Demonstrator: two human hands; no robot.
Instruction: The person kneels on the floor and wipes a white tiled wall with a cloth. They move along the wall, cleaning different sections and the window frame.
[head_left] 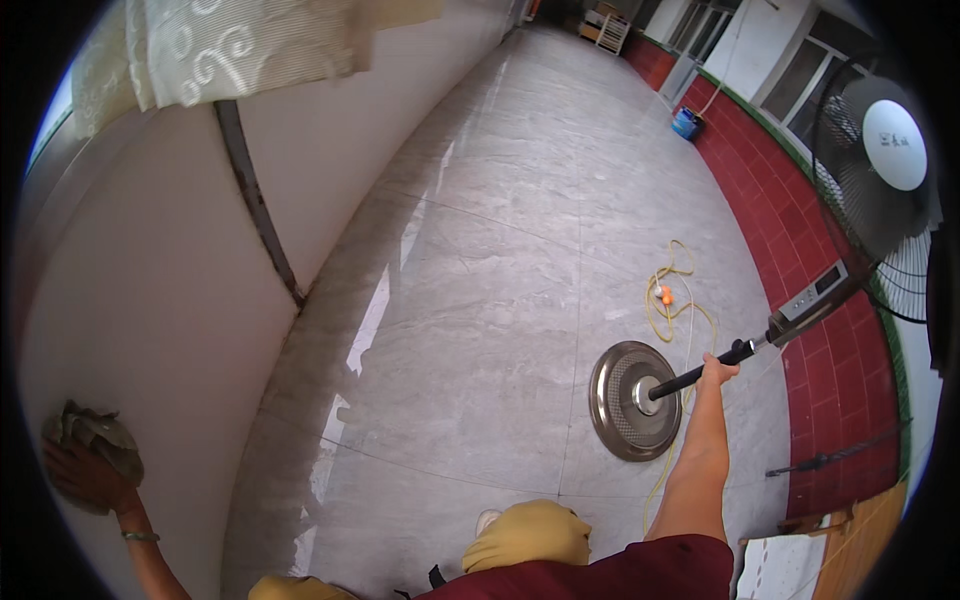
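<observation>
At the far left, my left hand [90, 475] holds a crumpled grey-brown cloth [112, 438] against the white wall [170, 300]. Part of the cloth bunches out above and beside the fingers. On the right, my right hand [716, 372] is wrapped round the black pole of a standing fan [690, 382]. The fan's round metal base [608, 400] is down by the floor. Its control box [812, 300] and caged head [875, 150] lie past my hand, toward the upper right edge of the view.
A yellow cord [655, 320] with an orange piece lies loosely coiled on the grey tiled floor [480, 260]. Red tiles [770, 200] line the right wall, with a blue bucket [687, 123] beside them. A patterned curtain [230, 50] hangs upper left. Wooden furniture [870, 535] stands lower right.
</observation>
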